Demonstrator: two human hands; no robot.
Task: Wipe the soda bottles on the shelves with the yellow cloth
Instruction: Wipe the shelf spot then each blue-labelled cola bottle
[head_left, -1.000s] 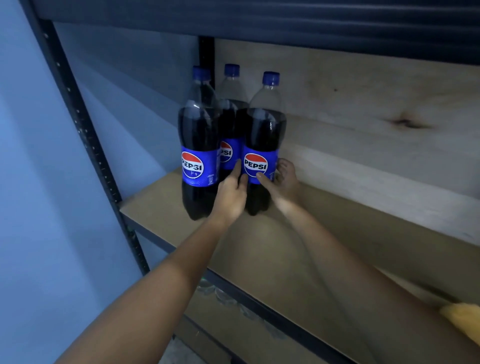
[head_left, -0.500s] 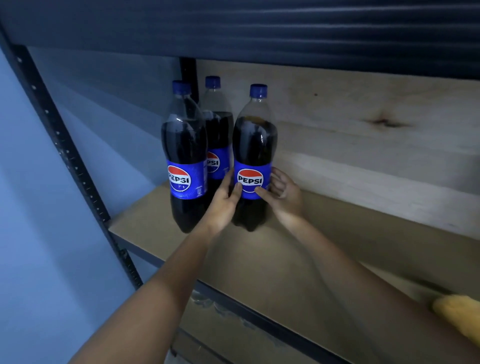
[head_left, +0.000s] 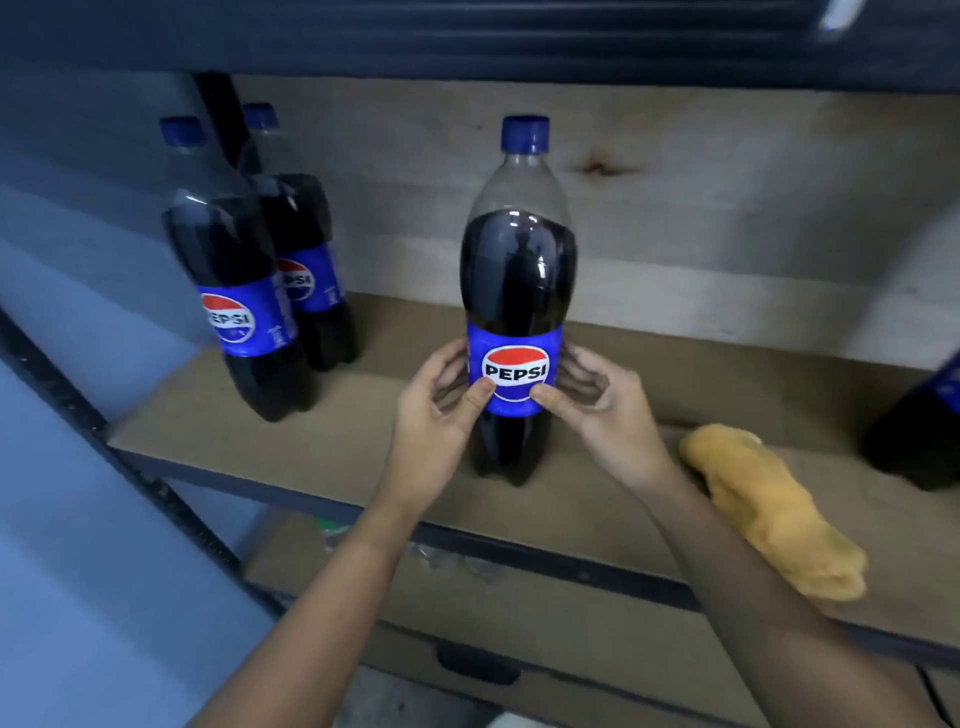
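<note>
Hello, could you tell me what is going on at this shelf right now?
A person is holding one Pepsi bottle upright on the wooden shelf, the left hand and right hand gripping its label from either side. Two more bottles stand together at the left end of the shelf, apart from it. The yellow cloth lies on the shelf to the right, untouched, so wiping of this bottle is not under way.

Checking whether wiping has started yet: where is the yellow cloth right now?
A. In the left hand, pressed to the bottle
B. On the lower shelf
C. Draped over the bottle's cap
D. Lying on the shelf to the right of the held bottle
D: the yellow cloth lies on the shelf board, right of the bottle that the left hand and right hand both grip at its label.
</note>
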